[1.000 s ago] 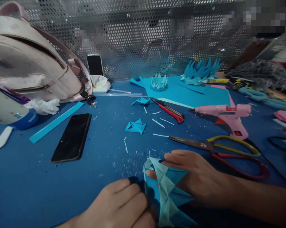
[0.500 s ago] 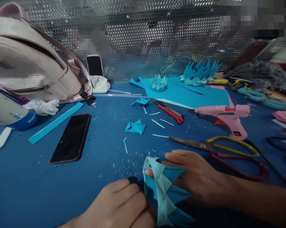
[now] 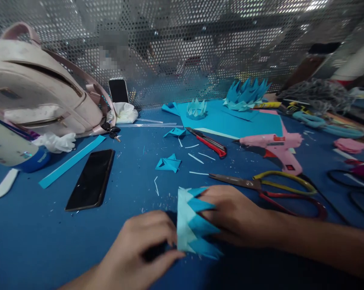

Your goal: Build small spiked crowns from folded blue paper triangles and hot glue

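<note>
1. A spiked paper ring (image 3: 185, 219) is lying on its side between the two hands, low in the middle of the view, its pale band facing left and its blue spikes pointing right.
2. Change: the ring is now showing the outside of its band; half a second ago its hollow was also showing. It seems to have been turning in the hands.
3. Left hand (image 3: 142, 241): loosening from a closed fist, thumb and forefinger now standing apart, tips reaching the band's lower left edge. Blur is hiding whether they are pinching it; cannot tell.
4. Right hand (image 3: 236, 209): fingers curling behind the spikes and holding the ring; fingertips staying hidden.
5. Meaning, my judgement: the right hand is steadying the piece while the left is working along the lower edge, bringing another stretch of band within reach.
6. Nearby, scissors (image 3: 256, 183) are lying just beyond the right hand, and a folded blue piece (image 3: 170, 163) is resting ahead of the ring. Farther back, a pink glue gun (image 3: 272, 141) is lying on the blue table (image 3: 34, 241).
</note>
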The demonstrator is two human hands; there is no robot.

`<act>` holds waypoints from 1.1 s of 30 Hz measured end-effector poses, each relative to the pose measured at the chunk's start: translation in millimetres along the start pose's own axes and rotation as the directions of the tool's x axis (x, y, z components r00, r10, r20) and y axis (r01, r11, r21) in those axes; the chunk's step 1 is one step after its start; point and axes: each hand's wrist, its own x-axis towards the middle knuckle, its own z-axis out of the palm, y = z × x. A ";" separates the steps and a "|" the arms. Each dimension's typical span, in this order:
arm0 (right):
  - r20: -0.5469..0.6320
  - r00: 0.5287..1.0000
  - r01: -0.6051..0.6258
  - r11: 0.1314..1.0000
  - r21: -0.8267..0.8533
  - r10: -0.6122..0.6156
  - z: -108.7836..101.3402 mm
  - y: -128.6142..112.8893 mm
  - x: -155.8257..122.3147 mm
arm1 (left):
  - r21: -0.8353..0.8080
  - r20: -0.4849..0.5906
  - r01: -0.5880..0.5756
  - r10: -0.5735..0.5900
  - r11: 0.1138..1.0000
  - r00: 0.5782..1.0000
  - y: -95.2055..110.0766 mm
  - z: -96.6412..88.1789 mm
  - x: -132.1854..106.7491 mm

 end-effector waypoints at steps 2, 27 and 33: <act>-0.063 0.998 -0.012 0.990 0.144 0.022 -6.6 2.4 0.6 | -0.276 -0.065 0.280 -0.308 0.920 0.949 -6.1 -8.0 5.2; -0.390 0.866 -0.044 0.823 0.566 0.314 4.0 -11.5 6.3 | -0.762 0.141 0.470 -0.595 0.445 0.792 -11.2 -2.7 23.5; -0.363 0.868 -0.079 0.816 0.573 0.339 2.7 -12.4 7.4 | -0.750 0.124 0.463 -0.587 0.473 0.800 -10.3 -2.7 20.8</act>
